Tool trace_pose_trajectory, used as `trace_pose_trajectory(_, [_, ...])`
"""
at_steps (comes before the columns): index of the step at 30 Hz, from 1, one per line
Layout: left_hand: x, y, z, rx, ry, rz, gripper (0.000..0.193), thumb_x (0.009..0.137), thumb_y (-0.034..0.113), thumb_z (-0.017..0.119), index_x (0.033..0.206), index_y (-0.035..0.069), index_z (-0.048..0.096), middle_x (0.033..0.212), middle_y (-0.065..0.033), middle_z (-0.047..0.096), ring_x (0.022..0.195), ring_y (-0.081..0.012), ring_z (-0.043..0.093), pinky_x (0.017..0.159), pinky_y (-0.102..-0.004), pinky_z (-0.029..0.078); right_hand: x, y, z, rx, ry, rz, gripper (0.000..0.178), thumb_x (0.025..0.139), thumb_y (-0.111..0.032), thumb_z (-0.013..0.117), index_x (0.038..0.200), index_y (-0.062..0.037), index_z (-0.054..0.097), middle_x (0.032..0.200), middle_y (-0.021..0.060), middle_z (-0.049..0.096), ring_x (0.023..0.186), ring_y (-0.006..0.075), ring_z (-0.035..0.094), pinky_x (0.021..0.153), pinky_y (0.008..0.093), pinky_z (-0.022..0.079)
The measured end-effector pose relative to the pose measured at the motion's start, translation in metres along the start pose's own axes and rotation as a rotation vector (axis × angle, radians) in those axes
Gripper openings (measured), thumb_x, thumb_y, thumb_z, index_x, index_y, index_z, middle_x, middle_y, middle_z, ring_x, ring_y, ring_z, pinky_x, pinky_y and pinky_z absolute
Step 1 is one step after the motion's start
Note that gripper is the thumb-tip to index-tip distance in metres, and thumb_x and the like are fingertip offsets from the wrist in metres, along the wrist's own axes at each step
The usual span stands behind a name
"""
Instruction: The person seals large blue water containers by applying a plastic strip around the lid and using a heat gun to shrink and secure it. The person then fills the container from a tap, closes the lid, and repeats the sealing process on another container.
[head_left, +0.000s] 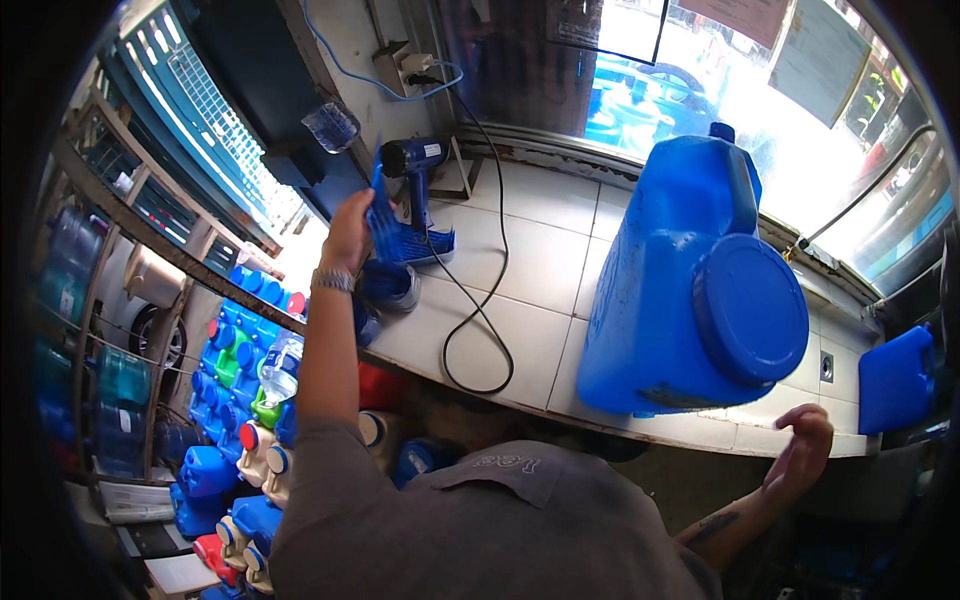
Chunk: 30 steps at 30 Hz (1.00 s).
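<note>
Left hand (347, 230) pinching blue plastic (381, 225), right hand (803, 450) loosely curled — near blue jug (660, 260)

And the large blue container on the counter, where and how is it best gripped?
Probably by its molded handle, with the right hand coming from the right and wrapping around it: on the blue container, that raised part lies between the wide round lid and the small cap, toward that side.

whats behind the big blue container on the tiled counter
Behind the big blue container is a bright window, with blue bottles visible through it. The part of the tiled counter directly behind it is covered.
</note>
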<state>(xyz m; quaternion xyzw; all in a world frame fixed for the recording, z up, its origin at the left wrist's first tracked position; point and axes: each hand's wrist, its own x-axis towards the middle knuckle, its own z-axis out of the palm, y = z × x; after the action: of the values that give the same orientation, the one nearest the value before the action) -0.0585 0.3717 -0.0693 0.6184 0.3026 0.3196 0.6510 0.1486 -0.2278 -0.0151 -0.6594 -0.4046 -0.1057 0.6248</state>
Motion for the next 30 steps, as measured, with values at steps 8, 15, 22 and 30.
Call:
trace_pose_trajectory(8, [-0.205,0.033,0.183,-0.180,-1.030,0.107,0.042,0.092,0.039,0.055,0.097,-0.002,0.059,0.094,-0.0103,0.058,0.091,-0.0179,0.055,0.078,-0.0314,0.042,0.015,-0.050,0.117,0.290,-0.606,0.305,0.054,0.077,-0.017,0.078,0.123,-0.0031,0.052,0.111,0.0097,0.061,0.092,0.0198,0.060,0.077,0.0313,0.049])
trace_pose_trajectory(15, [-0.261,0.030,0.247,-0.263,-0.861,0.180,0.041,0.088,0.035,0.065,0.110,0.001,0.058,0.111,-0.0097,0.056,0.103,-0.0167,0.052,0.086,-0.0311,0.040,0.010,-0.048,0.078,0.216,-0.451,0.126,0.012,0.075,-0.002,0.072,0.085,-0.0034,0.066,0.073,0.0058,0.060,0.068,0.0215,0.059,0.061,0.0313,0.047])
trace_pose_trajectory(22, [-0.304,0.043,0.284,0.053,-0.486,0.458,0.024,0.073,-0.003,0.065,0.090,0.006,0.050,0.110,-0.0138,0.057,0.101,-0.0185,0.055,0.089,-0.0322,0.043,0.010,-0.039,0.038,0.287,-0.499,0.141,0.011,0.081,-0.001,0.068,0.092,-0.0008,0.066,0.090,0.0084,0.064,0.081,0.0200,0.062,0.073,0.0306,0.049])
trace_pose_trajectory(30, [-0.295,0.072,0.275,-0.538,-0.472,0.350,0.028,0.080,-0.005,0.047,0.104,0.007,0.040,0.111,-0.0181,0.056,0.100,-0.0227,0.060,0.086,-0.0369,0.051,0.063,-0.025,-0.012,1.058,-0.687,0.538,0.043,0.092,-0.021,0.061,0.127,-0.0030,0.043,0.098,0.0110,0.058,0.080,0.0170,0.063,0.075,0.0322,0.054])
